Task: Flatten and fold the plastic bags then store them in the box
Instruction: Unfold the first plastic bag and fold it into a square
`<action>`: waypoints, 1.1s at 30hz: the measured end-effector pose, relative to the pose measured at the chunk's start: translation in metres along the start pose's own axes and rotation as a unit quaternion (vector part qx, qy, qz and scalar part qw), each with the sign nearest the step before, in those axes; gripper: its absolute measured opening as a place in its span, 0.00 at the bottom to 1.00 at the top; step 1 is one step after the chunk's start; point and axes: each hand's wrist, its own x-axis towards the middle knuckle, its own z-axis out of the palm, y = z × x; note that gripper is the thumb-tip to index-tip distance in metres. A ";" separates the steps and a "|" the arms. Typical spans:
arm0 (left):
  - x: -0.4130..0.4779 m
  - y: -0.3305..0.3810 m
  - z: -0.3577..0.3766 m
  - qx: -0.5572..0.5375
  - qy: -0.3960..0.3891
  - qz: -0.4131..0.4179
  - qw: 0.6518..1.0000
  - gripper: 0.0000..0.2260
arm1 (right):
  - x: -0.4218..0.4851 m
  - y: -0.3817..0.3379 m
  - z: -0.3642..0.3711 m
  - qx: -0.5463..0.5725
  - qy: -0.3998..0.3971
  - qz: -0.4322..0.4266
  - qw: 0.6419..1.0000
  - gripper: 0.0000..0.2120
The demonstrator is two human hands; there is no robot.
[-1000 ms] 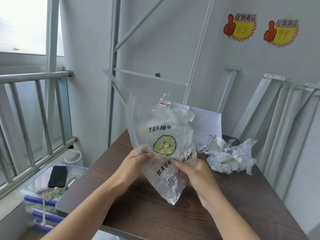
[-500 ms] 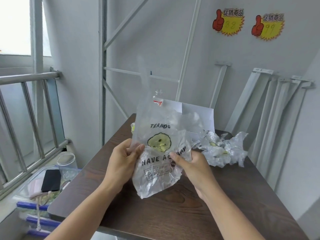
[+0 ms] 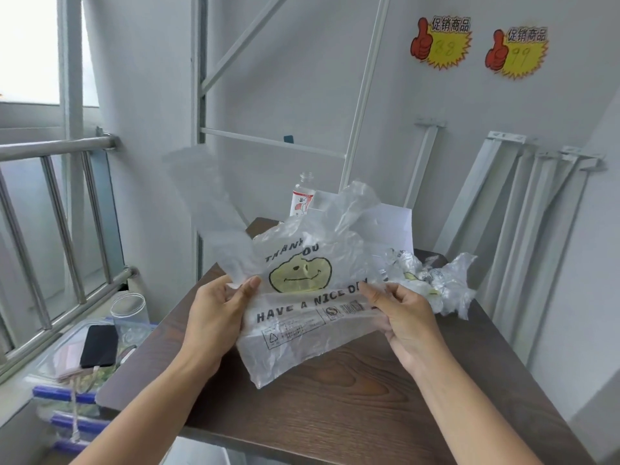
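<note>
A clear plastic bag (image 3: 302, 307) with a yellow smiley and the words "HAVE A NICE DAY" is held up over the dark wooden table (image 3: 335, 414). My left hand (image 3: 216, 317) pinches its left edge and my right hand (image 3: 404, 317) pinches its right edge, stretching it wide between them. One handle loop flaps up at the left. Several crumpled clear bags (image 3: 432, 280) lie in a heap on the table at the right. The white box (image 3: 385, 226) stands at the table's far end, partly hidden behind the held bag.
A small bottle (image 3: 303, 196) stands beside the box. White metal shelf rails (image 3: 523, 229) lean on the right wall. At the left, below a steel railing (image 3: 57, 149), stacked clear containers (image 3: 77, 374) carry a black phone (image 3: 99, 345) and a clear cup (image 3: 130, 310).
My hands have moved apart and spread the bag wider, so the whole print now shows. One handle has flapped up to the left. The camera has tilted slightly.
</note>
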 end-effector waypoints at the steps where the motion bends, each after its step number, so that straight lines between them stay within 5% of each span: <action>1: 0.000 -0.001 -0.002 0.024 0.003 -0.005 1.000 0.22 | 0.002 0.000 -0.003 0.010 0.008 -0.001 1.000 0.19; 9: 0.003 -0.017 -0.035 0.000 -0.061 -0.101 0.993 0.13 | 0.007 0.005 -0.023 0.077 0.022 -0.015 0.997 0.20; 13: 0.014 -0.013 -0.056 -0.057 0.044 -0.110 0.991 0.05 | 0.006 -0.002 -0.031 0.015 0.008 -0.020 1.000 0.14; 17: 0.017 0.021 -0.072 -0.011 0.230 0.074 0.970 0.12 | 0.003 -0.010 -0.030 -0.035 0.012 -0.040 0.999 0.08; 19: 0.010 0.051 -0.066 0.018 0.247 0.189 0.950 0.15 | 0.000 -0.016 -0.026 -0.035 0.003 -0.053 0.998 0.08; 21: 0.003 0.084 -0.051 0.044 0.175 0.269 0.946 0.15 | -0.003 -0.019 -0.020 -0.068 -0.008 -0.070 0.995 0.10; 23: -0.002 0.113 -0.032 0.090 0.020 0.323 0.942 0.11 | -0.004 -0.020 -0.015 -0.133 -0.001 -0.099 0.986 0.13; 26: -0.012 0.143 0.004 0.272 -0.158 0.374 0.873 0.10 | -0.005 -0.021 -0.006 -0.212 0.035 -0.171 0.962 0.13; 30: -0.002 0.142 0.057 0.579 -0.221 0.387 0.683 0.34 | -0.006 -0.030 0.005 -0.256 0.052 -0.260 0.930 0.14; 33: 0.022 0.132 0.071 0.641 -0.233 0.362 0.636 0.26 | -0.005 -0.037 0.000 -0.252 0.054 -0.268 0.928 0.11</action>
